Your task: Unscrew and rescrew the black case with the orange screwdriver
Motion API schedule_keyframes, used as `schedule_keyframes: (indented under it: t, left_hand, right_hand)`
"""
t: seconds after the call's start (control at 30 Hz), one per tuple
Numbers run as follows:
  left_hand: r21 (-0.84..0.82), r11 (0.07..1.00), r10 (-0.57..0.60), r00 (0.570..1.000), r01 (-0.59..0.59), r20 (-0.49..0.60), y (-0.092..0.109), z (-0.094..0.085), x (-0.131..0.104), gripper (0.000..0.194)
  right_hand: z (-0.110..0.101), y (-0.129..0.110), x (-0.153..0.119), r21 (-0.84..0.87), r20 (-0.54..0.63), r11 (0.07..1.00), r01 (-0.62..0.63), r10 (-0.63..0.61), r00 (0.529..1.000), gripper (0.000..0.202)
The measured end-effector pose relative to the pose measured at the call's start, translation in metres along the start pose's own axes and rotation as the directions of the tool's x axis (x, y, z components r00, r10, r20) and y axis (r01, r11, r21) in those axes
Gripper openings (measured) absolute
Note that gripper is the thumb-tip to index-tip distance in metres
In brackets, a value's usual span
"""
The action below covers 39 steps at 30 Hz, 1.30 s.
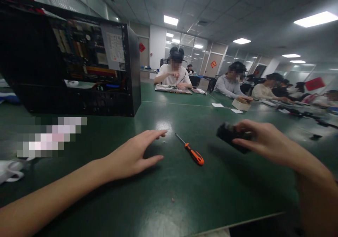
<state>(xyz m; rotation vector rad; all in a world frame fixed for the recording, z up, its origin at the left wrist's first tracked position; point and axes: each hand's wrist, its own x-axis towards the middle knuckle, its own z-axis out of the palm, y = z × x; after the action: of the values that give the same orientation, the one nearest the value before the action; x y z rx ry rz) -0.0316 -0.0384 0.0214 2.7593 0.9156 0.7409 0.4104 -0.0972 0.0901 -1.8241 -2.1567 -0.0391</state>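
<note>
My right hand (pixel 261 138) grips a dark, boxy part (pixel 229 135), blurred and held over the right side of the green table (pixel 185 194). Its exact kind cannot be made out. My left hand (pixel 139 152) is just above or on the tabletop with thumb and fingers apart, holding nothing. Between both hands lies a screwdriver (pixel 194 154) with an orange and black handle, its metal tip pointing up and left toward my left fingertips. A tiny bit (pixel 164 142) sits near those fingertips.
An open black computer case (pixel 111 99) stands at the back left. White cables (pixel 12 170) lie at the left edge. Across the table a person (pixel 173 71) works over a flat board; others sit along the right. White papers (pixel 218 105) lie farther back.
</note>
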Motion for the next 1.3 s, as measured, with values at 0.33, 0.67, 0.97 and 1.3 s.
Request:
schedule_keyframes:
  t: [0.33,0.67,0.97,1.3]
  left_hand:
    - [-0.229,0.969,-0.088,0.995,0.095,0.040,0.026,0.004,0.007,0.042]
    - [-0.243,0.961,-0.133,0.991,0.132,0.012,0.031,0.014,0.014,0.037]
    - [-0.329,0.933,-0.165,0.986,0.144,-0.034,0.048,0.036,0.026,0.034]
    - [-0.408,0.883,-0.258,0.966,0.233,-0.007,0.047,0.033,0.025,0.034]
  right_hand:
    - [0.082,-0.148,0.042,0.248,0.138,0.737,0.629,-0.670,0.730,0.025]
    - [0.082,-0.097,0.064,0.169,0.165,0.862,0.478,-0.502,0.849,0.039]
    - [0.075,-0.104,0.051,0.141,0.166,0.854,0.500,-0.518,0.839,0.032]
    - [0.069,-0.113,0.047,0.180,0.121,0.800,0.573,-0.596,0.794,0.023]
